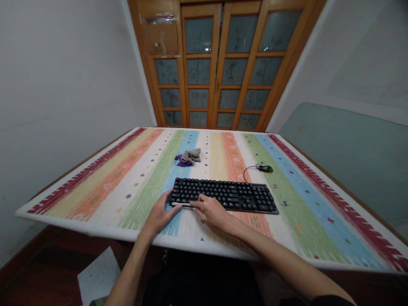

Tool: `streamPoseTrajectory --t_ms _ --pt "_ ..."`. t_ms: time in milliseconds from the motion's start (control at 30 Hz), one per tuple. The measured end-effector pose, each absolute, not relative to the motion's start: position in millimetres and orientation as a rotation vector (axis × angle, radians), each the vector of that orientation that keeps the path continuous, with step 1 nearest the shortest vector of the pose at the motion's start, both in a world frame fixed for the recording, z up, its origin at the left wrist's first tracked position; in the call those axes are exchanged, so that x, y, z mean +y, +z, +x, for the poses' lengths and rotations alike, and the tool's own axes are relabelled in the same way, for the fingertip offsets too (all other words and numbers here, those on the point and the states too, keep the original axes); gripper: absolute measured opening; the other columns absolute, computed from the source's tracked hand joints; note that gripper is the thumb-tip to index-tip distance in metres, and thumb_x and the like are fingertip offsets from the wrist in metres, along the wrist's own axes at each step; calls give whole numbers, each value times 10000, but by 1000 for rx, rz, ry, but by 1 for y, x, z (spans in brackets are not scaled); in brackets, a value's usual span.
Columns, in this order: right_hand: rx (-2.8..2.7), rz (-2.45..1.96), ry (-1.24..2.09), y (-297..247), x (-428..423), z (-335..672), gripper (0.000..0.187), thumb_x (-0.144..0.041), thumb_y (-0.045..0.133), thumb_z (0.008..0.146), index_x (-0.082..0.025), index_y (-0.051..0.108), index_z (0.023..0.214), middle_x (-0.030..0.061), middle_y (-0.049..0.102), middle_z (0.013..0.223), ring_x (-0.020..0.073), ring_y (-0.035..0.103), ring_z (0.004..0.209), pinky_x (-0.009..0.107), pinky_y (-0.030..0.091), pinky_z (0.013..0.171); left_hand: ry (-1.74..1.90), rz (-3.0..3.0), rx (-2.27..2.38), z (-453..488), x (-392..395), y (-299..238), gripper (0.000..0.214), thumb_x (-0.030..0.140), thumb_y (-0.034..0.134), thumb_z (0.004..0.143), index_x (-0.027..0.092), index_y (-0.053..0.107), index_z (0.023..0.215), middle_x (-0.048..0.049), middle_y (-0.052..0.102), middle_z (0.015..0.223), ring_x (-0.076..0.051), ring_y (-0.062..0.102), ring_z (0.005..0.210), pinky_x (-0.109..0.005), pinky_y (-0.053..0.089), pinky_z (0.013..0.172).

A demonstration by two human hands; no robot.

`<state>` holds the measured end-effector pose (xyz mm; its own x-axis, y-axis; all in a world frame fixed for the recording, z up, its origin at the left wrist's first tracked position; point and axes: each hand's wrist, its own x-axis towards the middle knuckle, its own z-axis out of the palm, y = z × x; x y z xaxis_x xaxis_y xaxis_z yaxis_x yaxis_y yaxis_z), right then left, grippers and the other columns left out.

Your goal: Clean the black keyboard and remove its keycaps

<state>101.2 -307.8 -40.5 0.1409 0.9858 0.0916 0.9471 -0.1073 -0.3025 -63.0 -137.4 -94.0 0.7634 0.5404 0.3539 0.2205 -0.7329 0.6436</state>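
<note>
Nearest, the person's right hand (211, 211) has its grip closed around a slim tool (186, 205), while the left hand (159, 216) spreads, thumb apart from fingers, at the left end of the keyboard (228, 195). The tool is likely light and stiff, best pinched along its shaft; it looks pale toward its left end and dark nearer the fingers. The keyboard lies flat on the striped surface (108, 202), probably light and rigid, best held by its short ends; it is black with pale legends. Beyond lie its coiled cable (265, 168) and a crumpled grey-and-purple cloth (188, 157).
</note>
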Motion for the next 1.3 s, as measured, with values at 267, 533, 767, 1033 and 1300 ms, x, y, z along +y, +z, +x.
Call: streamPoseTrajectory --t_ms 267,533,767,1033,1300 --pt "-1837 -2140 135 -42 -331 117 279 -158 536 905 -240 708 1109 44 583 891 133 550 739 226 364 634 711 2382 588 -63 -138 -92 596 467 630 837 201 447 1337 -114 578 1314 -257 554 1220 -439 417 1069" --pt "-1793 -2147 42 -49 -360 133 282 -137 531 901 -230 708 1100 44 594 895 129 565 738 215 384 631 698 2406 595 -64 -136 -94 578 449 616 847 205 446 1342 -115 575 1321 -261 551 1225 -448 416 1070" --pt "-1726 -2145 7 -54 -388 149 305 -166 487 930 -236 697 1140 47 591 868 135 585 736 223 431 660 701 2399 586 -63 -136 -93 558 436 605 858 214 448 1345 -110 577 1322 -259 552 1228 -448 414 1073" --pt "-1664 -2141 -5 -53 -421 166 290 -223 478 944 -220 711 1117 59 626 872 152 614 742 254 477 685 695 2389 599 -63 -134 -96 559 458 597 857 202 451 1333 -121 572 1322 -260 549 1228 -455 407 1077" --pt "-1614 -2193 -53 -52 -452 182 331 -295 436 967 -197 724 1096 64 627 831 151 616 686 264 482 643 685 2399 597 -63 -134 -94 564 482 583 856 205 454 1330 -120 582 1313 -265 560 1218 -460 424 1060"
